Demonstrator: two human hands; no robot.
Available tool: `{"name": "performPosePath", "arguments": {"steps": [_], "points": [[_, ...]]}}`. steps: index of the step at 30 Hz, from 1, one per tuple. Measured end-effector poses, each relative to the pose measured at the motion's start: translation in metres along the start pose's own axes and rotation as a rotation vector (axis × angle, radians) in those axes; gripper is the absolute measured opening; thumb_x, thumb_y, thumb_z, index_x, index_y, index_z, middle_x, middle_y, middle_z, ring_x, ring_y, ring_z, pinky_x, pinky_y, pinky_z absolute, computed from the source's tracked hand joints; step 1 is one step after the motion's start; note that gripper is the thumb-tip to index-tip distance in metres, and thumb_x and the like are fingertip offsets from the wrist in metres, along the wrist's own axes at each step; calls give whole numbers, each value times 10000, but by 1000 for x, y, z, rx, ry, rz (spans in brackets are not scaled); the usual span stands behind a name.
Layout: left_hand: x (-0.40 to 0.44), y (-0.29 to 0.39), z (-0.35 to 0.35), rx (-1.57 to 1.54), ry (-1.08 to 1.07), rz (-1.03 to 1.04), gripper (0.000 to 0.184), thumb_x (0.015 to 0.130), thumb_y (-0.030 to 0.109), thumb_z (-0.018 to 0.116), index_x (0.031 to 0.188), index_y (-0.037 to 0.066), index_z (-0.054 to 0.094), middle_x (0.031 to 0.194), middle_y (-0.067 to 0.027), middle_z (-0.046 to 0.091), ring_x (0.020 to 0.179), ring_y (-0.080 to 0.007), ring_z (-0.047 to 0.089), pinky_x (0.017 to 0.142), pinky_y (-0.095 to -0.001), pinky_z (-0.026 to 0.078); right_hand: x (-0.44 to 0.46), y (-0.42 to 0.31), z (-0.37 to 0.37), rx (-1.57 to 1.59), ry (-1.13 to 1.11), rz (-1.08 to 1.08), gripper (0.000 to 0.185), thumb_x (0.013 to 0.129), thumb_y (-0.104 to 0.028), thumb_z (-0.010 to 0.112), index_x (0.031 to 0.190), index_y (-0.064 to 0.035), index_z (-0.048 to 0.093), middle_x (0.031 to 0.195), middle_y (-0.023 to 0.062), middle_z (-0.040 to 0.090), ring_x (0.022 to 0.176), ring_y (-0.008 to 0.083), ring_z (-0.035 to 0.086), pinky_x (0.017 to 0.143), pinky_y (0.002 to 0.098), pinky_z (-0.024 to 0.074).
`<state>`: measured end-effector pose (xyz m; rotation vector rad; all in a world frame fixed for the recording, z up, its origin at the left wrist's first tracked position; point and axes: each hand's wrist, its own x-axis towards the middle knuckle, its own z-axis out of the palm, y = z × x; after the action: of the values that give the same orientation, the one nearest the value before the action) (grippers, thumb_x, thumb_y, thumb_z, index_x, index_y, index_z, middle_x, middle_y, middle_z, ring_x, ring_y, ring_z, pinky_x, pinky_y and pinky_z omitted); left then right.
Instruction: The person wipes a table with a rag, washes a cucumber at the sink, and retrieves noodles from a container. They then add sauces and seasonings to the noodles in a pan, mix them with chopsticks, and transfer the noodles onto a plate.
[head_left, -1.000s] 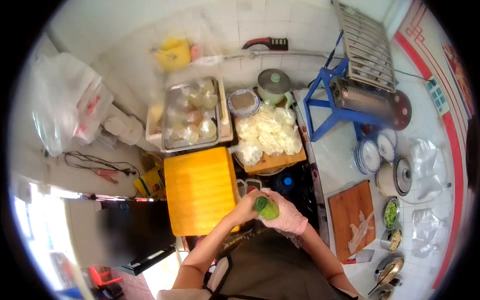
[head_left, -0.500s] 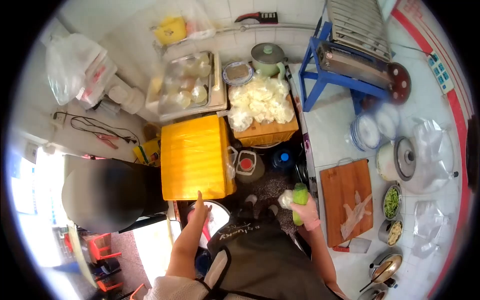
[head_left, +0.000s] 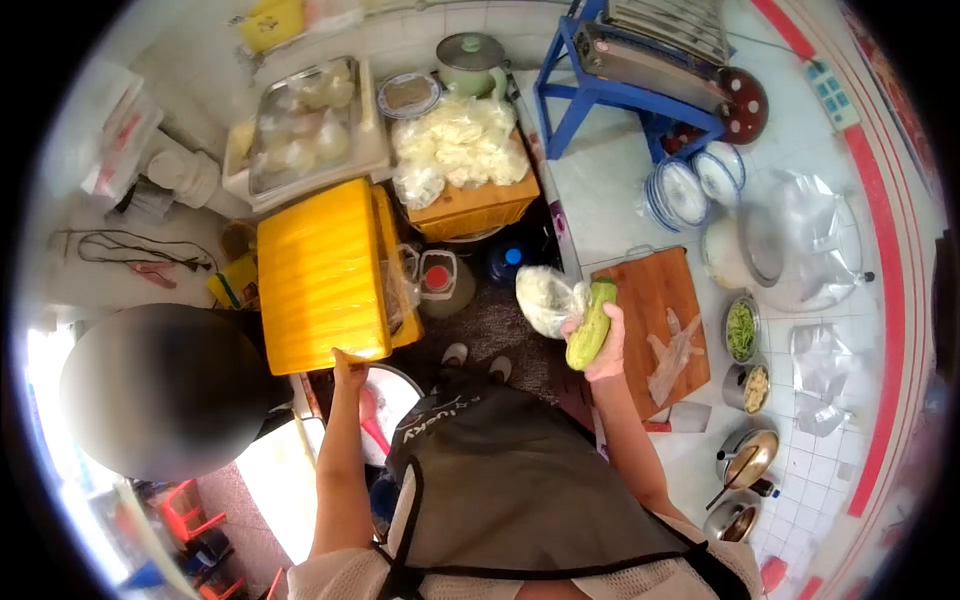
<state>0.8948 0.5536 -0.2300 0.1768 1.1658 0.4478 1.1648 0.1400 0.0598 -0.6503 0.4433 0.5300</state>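
Note:
My right hand point(head_left: 609, 348) is closed around a green zucchini point(head_left: 592, 325), held near the counter's edge. A clear plastic bag point(head_left: 548, 300) with something whitish inside hangs beside the zucchini, at the same hand. My left hand point(head_left: 350, 366) grips the near edge of a yellow, tape-wrapped box point(head_left: 325, 280); its fingertips are partly hidden. Along the box's right side a second yellow layer and some clear plastic show. Right of my right hand lies a wooden cutting board point(head_left: 640, 280) with a crumpled clear plastic glove point(head_left: 672, 365) on it.
A cleaver point(head_left: 688, 417) lies below the board. Bowls of chopped green point(head_left: 741, 330) and pale pieces point(head_left: 757, 388) stand farther right. Bagged pale food point(head_left: 465, 145) sits on a wooden block. A white basin point(head_left: 395, 390) holds a pink-handled tool. Bottles stand on the floor.
My right hand has raised the zucchini and bag toward the board, and the bag shows more fully. My left hand stays at the yellow box's edge. The whole view has shifted.

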Motion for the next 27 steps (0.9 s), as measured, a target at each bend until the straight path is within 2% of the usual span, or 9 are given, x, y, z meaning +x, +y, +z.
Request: {"name": "performPosePath", "arguments": {"steps": [7, 8, 12, 15, 17, 19, 23, 25, 27], "points": [[4, 0, 0, -19, -18, -57, 538, 861, 555, 563, 1161, 108, 543, 1092, -51, 614, 937, -228, 602, 819, -362, 523, 12, -24, 45, 54, -28, -168, 384, 764, -330, 644, 1060, -98, 569, 972, 60, 561, 761, 207, 540, 641, 340, 467], [7, -2, -3, -31, -182, -75, 536, 858, 557, 562, 1158, 114, 549, 1120, -54, 614, 982, -240, 595, 850, -372, 512, 25, -34, 34, 62, -97, -104, 339, 775, -300, 648, 1028, -89, 570, 917, 67, 570, 753, 224, 559, 668, 346, 493], [13, -21, 7, -2, -271, -106, 526, 869, 510, 572, 1211, 112, 535, 1145, -81, 617, 1080, -265, 573, 940, -460, 474, 63, -71, 45, 69, -23, -163, 271, 794, -246, 667, 963, -55, 577, 829, 78, 574, 776, 243, 586, 685, 363, 521], [38, -21, -8, 276, -361, -465, 644, 845, 612, 534, 1248, 111, 507, 1212, -110, 559, 1030, -338, 565, 942, -469, 468, 111, -99, 32, -82, 16, -403, 306, 798, -215, 679, 1015, -37, 557, 890, 84, 577, 780, 247, 605, 680, 372, 525], [32, -20, 12, 635, 153, -688, 649, 883, 539, 544, 1246, 8, 466, 1200, -266, 532, 1073, -408, 555, 913, -519, 487, 104, -113, 37, -150, 41, -473, 328, 798, -177, 687, 1039, -6, 545, 929, 97, 583, 779, 255, 625, 689, 371, 529], [-69, -19, 69, 1343, -352, -277, 680, 920, 525, 488, 1190, -98, 452, 1126, -278, 561, 987, -403, 605, 841, -506, 530, 86, -114, 31, -257, 209, -560, 315, 789, -148, 692, 1029, 2, 553, 929, 111, 587, 764, 263, 634, 703, 369, 534], [-37, -21, 104, 1466, -428, -637, 487, 939, 380, 535, 1153, -56, 495, 1039, -224, 614, 906, -330, 651, 770, -433, 570, 21, -104, -1, -159, 94, -389, 353, 784, -148, 709, 1074, -14, 562, 931, 110, 609, 806, 253, 636, 717, 363, 539], [-83, -34, 174, 1532, -749, -431, 417, 935, 339, 550, 1139, -23, 517, 1018, -181, 622, 871, -277, 660, 777, -394, 570, -13, -92, -23, -148, 145, -420, 391, 784, -159, 715, 1110, -7, 562, 936, 102, 624, 831, 234, 634, 731, 351, 537], [-104, -80, 231, 1690, -811, -491, 404, 938, 329, 548, 1154, -12, 522, 1015, -137, 621, 884, -227, 650, 801, -362, 549, -62, -78, -32, -118, 240, -511, 403, 763, -128, 733, 1114, -12, 572, 931, 84, 626, 839, 199, 625, 743, 330, 528]]}}
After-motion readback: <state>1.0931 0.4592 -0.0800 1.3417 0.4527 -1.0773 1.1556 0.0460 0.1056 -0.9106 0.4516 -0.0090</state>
